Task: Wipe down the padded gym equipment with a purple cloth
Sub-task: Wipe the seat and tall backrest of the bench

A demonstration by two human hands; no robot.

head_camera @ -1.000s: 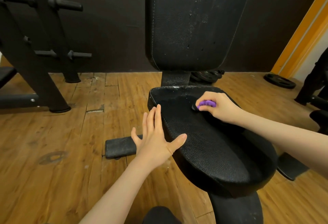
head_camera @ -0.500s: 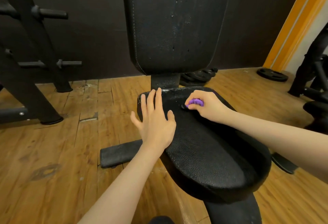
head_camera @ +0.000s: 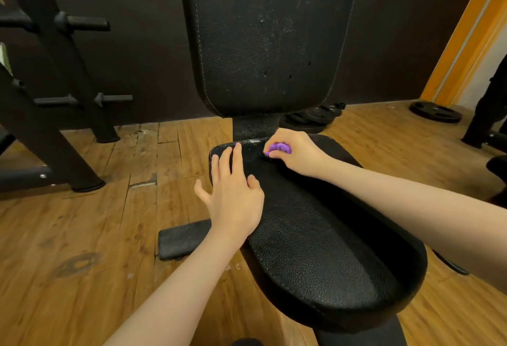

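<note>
Black textured leather covers the wide padded seat [head_camera: 315, 241], and the tall upright back pad [head_camera: 263, 35] behind it carries many pale specks and chips. I judge these may not come off, and hard rubbing there could tear the worn cover further. Pale dust sits along the rear edge of the seat, beside the metal post; the cloth is bunched so small that it may skip this narrow strip. The left hand [head_camera: 233, 195] lies flat with straight fingers on the seat's left side, and could block the wiping path. The right hand [head_camera: 295, 151] is curled tightly around the small purple cloth [head_camera: 279, 148], pressed on the seat's rear edge. Round black weight plates [head_camera: 311, 118] lie on the wooden floor behind.
</note>
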